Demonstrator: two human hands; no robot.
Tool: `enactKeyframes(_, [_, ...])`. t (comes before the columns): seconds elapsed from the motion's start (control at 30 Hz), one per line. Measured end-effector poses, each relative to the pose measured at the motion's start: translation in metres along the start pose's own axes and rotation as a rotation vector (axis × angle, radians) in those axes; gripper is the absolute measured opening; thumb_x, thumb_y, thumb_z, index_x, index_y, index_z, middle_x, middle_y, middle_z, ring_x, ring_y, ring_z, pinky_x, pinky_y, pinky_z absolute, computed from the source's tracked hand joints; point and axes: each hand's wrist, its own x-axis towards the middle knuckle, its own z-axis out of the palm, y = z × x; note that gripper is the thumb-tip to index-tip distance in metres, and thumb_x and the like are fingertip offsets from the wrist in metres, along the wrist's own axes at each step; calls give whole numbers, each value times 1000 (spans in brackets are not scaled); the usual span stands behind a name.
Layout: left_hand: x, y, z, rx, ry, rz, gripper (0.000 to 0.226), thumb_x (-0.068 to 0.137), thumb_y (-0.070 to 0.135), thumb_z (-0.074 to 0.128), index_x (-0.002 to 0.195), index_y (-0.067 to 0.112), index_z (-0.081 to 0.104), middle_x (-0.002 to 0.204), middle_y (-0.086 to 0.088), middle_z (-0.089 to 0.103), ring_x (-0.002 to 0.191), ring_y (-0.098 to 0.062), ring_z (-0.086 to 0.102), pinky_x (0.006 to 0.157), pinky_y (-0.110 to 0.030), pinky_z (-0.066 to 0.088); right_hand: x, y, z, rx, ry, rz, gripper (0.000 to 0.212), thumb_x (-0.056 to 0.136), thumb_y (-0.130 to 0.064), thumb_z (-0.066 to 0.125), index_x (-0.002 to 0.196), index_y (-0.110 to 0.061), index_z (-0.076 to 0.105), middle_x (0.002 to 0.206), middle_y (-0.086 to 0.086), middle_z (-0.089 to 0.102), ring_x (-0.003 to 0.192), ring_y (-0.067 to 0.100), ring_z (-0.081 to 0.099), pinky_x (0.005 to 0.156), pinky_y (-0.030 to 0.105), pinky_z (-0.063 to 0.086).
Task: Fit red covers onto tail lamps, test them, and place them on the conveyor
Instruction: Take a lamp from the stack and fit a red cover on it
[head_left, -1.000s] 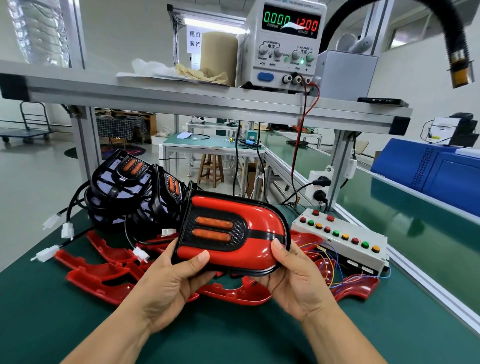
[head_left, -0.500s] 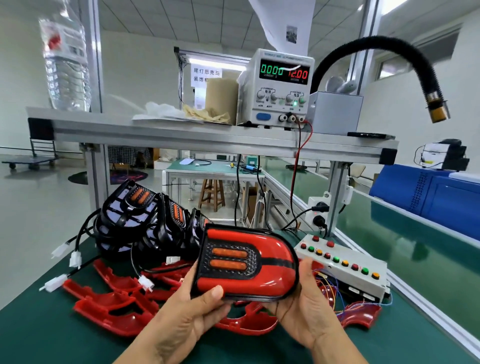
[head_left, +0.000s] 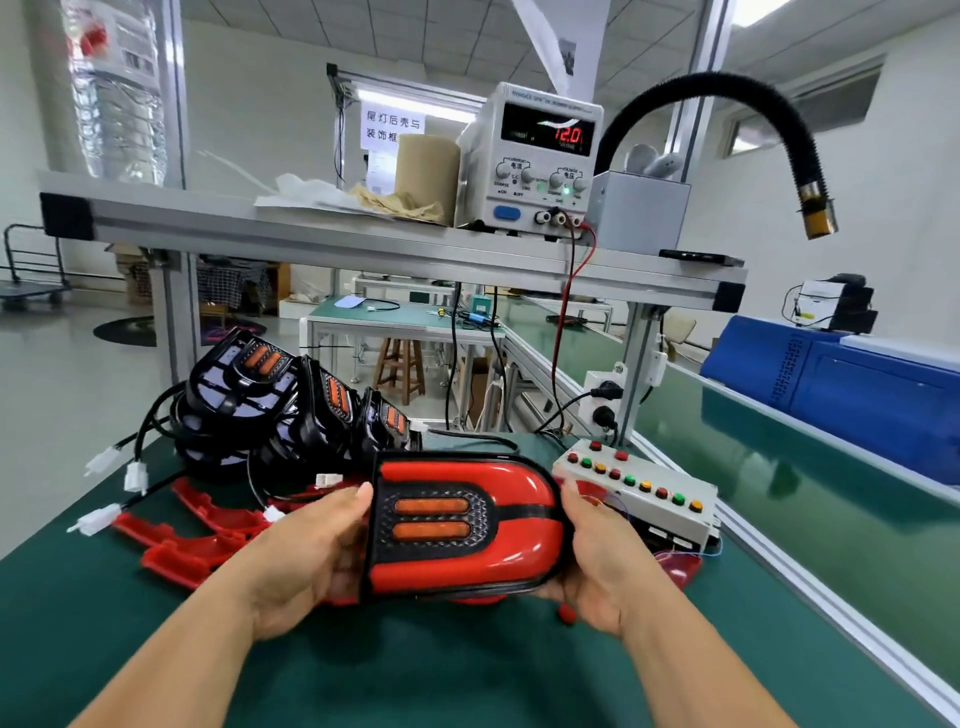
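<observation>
Tail lamp, red cover fitted, is held just above the green table. Left hand grips its flat end and right hand its rounded end, fingers curled underneath. Uncovered lamps and loose red covers lie behind to the left, a button box to the right beside the conveyor.

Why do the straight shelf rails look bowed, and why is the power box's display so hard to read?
Head view: the wide-angle lens bows the shelf; motion blur smears the power supply display, and a pale reflection streaks across it, leaving only the red 12.0 legible; the water bottle is blurred too; light glares off the tail lamp.
</observation>
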Motion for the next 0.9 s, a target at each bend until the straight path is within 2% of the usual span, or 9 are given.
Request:
enactKeyframes(0.13, [-12, 4, -7, 185, -111, -68, 39, 85, 48, 55, 108, 23, 74, 113, -8, 73, 92, -27, 71, 71, -32, 58, -18, 16, -17, -137, 81, 55, 48, 102, -50, 36, 103, -10, 63, 76, 13, 74, 59, 26, 71, 51, 38, 57])
enactKeyframes(0.3, [-21, 9, -8, 368, -293, -179, 41, 89, 39, 58, 103, 2, 70, 106, -15, 74, 79, -19, 69, 63, -23, 53, -33, 39, -32, -203, 82, 94, 49, 103, -49, 34, 101, -10, 64, 73, 13, 73, 56, 25, 69, 48, 35, 55])
enactKeyframes(0.4, [-23, 9, -9, 416, -354, -241, 33, 91, 32, 58, 99, 2, 71, 101, -16, 74, 76, -18, 70, 60, -22, 53, -41, 47, -32, -232, 55, 132, 47, 103, -49, 33, 101, -12, 63, 69, 10, 71, 53, 24, 67, 43, 32, 52])
enactKeyframes(0.47, [-24, 9, -9, 435, -387, -289, 26, 88, 29, 60, 91, 6, 72, 97, -15, 75, 75, -19, 72, 58, -22, 54, -44, 48, -33, -305, 79, 104, 44, 103, -49, 33, 104, -15, 61, 75, 10, 71, 53, 24, 67, 42, 30, 51])
enactKeyframes(0.57, [-25, 10, -9, 454, -388, -328, 23, 85, 31, 63, 80, 11, 75, 93, -14, 75, 75, -20, 73, 56, -21, 54, -45, 45, -37, -564, 139, -5, 41, 103, -44, 34, 94, -13, 60, 82, 12, 65, 51, 27, 67, 41, 30, 51])
enactKeyframes(0.63, [-25, 11, -9, 455, -376, -341, 27, 85, 33, 63, 82, 10, 77, 96, -16, 75, 76, -21, 73, 55, -21, 54, -41, 44, -42, -868, 167, -131, 44, 103, -40, 35, 75, -13, 55, 71, 5, 58, 58, 25, 65, 54, 36, 56])
enactKeyframes(0.67, [-25, 11, -9, 458, -370, -350, 29, 85, 35, 63, 82, 10, 78, 97, -17, 75, 76, -21, 73, 55, -22, 54, -37, 44, -44, -1009, 179, -204, 46, 103, -38, 36, 66, -15, 50, 64, 1, 52, 59, 20, 60, 60, 34, 54])
enactKeyframes(0.77, [-22, 13, -7, 505, -343, -378, 34, 80, 40, 63, 80, 10, 78, 94, -19, 75, 74, -23, 73, 54, -23, 55, -27, 44, -47, -1232, 197, -342, 51, 101, -35, 44, 55, -14, 40, 54, -4, 44, 54, 9, 42, 49, 16, 31])
enactKeyframes(0.9, [-14, 21, -12, 601, -308, -431, 38, 78, 42, 66, 83, 5, 74, 88, -21, 74, 70, -24, 73, 54, -25, 55, -17, 30, -51, -1348, 169, -359, 49, 97, -36, 53, 54, -16, 42, 56, -4, 45, 53, 8, 42, 48, 19, 30])
